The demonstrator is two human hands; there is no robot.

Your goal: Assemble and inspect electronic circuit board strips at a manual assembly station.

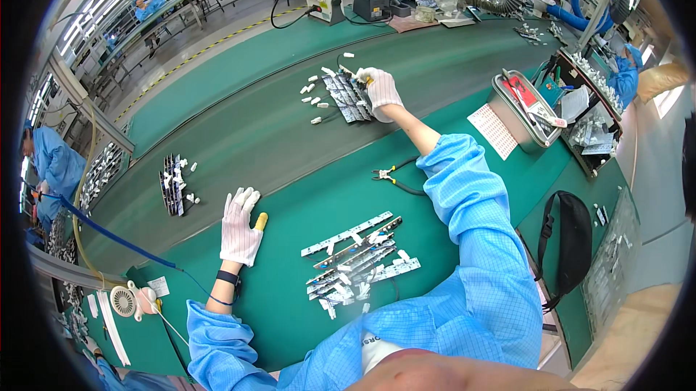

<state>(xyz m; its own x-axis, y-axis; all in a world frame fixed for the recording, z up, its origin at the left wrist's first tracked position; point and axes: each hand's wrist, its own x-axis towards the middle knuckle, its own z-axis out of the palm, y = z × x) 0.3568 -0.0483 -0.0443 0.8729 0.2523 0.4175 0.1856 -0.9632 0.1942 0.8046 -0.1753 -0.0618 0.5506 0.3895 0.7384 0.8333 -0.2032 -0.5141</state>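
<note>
Near centre: pile of circuit board strips (359,260) on green table (290,304), touched by no hand | near left: left hand (241,226) gloved, flat, fingers spread, holding nothing | middle: pliers (391,176) lying apart | far: right hand (380,91) stretched onto conveyor belt (239,137), fingers pinching small part over board panel (348,97).
</note>
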